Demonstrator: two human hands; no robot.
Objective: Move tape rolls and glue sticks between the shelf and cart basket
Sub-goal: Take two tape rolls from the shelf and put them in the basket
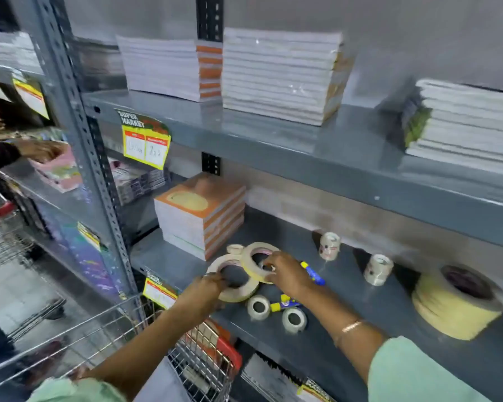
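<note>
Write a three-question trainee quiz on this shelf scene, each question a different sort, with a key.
1. True or false: the left hand grips the flat cream masking-tape roll on the grey metal shelf.
2. Which does the right hand hold? A) the tilted cream tape roll B) the blue and yellow glue stick C) the large yellow tape roll
3. Fill in: the two small white tape rolls near the shelf's front edge lie on either side of a second ___ stick.

Key: 1 true; 2 A; 3 glue.
</note>
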